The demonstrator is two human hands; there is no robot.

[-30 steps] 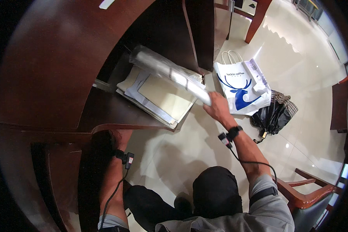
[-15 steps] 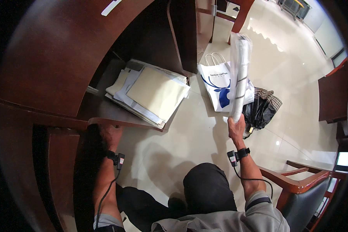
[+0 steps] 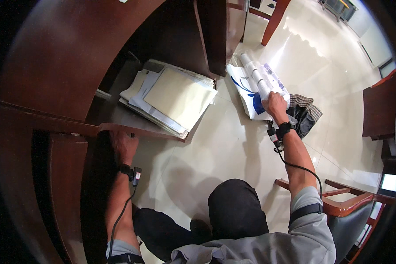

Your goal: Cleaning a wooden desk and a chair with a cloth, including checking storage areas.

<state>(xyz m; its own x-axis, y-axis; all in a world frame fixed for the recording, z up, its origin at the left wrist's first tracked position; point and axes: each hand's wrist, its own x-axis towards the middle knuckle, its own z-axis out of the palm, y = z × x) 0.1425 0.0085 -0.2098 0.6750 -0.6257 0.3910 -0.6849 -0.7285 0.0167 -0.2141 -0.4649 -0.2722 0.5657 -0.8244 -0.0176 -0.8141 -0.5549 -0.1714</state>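
Note:
My right hand (image 3: pixel 276 105) is closed round the near end of a white, clear-plastic-wrapped roll (image 3: pixel 256 75). The roll lies slanting across a white paper bag (image 3: pixel 244 90) with a blue print on the floor. Right of that hand sits a black plastic bag (image 3: pixel 304 115) with a checked cloth edge. My left hand (image 3: pixel 125 147) is at the front edge of a dark wooden cabinet shelf (image 3: pixel 138 132), its fingers mostly hidden there. On the shelf rests a stack of papers and folders, topped by a cream folder (image 3: pixel 176 94).
A dark wooden panel (image 3: pixel 66 57) rises at the left. A wooden chair with a dark seat (image 3: pixel 350 224) stands close at my right. Further right is dark wooden furniture (image 3: pixel 380 105). A reddish wooden leg (image 3: pixel 275 24) stands at the back. Pale glossy tiles (image 3: pixel 224 149) cover the floor.
My right hand has moved forward and down with the roll, which went from upright-looking to lying over the paper bag. My left hand stays at the shelf edge.

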